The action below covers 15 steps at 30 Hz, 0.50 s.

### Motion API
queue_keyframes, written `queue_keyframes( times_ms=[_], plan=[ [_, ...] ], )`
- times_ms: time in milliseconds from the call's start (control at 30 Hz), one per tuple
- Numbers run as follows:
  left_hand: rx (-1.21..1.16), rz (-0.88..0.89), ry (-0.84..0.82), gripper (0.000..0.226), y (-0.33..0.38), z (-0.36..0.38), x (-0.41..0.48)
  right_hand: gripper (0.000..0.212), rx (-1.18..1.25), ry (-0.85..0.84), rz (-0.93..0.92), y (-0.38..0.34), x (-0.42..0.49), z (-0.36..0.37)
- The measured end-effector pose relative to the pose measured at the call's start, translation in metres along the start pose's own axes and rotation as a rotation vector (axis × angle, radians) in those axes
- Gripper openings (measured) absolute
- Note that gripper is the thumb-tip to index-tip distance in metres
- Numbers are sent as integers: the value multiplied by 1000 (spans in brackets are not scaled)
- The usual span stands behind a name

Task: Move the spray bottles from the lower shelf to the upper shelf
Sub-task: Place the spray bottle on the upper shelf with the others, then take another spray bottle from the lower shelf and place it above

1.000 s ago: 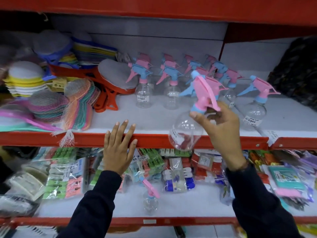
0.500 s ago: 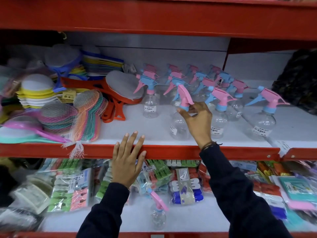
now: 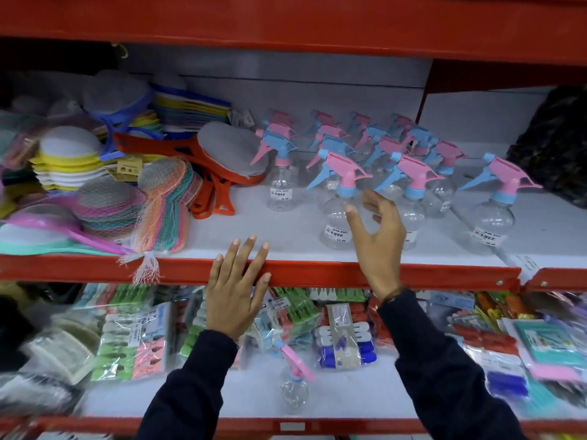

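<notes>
Spray bottles [image 3: 374, 147] are seen grouped in rows on the white upper shelf [image 3: 286, 236], clear bodies with pink-and-blue trigger heads, all upright. One front bottle [image 3: 337, 217] stands near the shelf's front edge, price label facing out. The right hand [image 3: 376, 239] is held just beside and partly in front of it, fingers spread wide and loosely curled, nothing gripped (contact with the bottle cannot be judged). The left hand [image 3: 236, 290] is laid flat, fingers extended, over the red shelf lip [image 3: 413, 276]; nothing is held. One spray bottle [image 3: 293, 385] is noted alone on the lower shelf [image 3: 222, 398], upright, pink trigger on top, in front of packets of clothes pegs [image 3: 136, 341]. Netted scrub pads [image 3: 104, 204] are stacked on the upper shelf, left.
</notes>
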<state>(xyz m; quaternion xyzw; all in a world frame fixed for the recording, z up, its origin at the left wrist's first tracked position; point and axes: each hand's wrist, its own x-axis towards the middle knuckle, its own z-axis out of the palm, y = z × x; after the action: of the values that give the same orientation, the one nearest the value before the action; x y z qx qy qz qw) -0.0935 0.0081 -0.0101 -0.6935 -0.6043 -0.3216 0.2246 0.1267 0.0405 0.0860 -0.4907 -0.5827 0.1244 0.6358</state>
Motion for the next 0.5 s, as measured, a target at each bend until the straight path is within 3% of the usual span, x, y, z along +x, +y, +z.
queue_keyframes(
  times_ms=[133, 233, 400, 500],
  plan=[
    [4, -81, 35, 48, -25, -6, -6, 27, -2, -21, -38, 11, -77, -6],
    [18, -89, 38, 47, -45, -10, -8, 32, -81, -232, 14, 35, -139, -1],
    [36, -52, 28, 47, -52, -9, -9, 77, -365, -708, 257, 84, -206, 11],
    [38, -50, 31, 47, -52, -9, -9, 60, -353, -802, 365, 103, -223, 19]
  ],
)
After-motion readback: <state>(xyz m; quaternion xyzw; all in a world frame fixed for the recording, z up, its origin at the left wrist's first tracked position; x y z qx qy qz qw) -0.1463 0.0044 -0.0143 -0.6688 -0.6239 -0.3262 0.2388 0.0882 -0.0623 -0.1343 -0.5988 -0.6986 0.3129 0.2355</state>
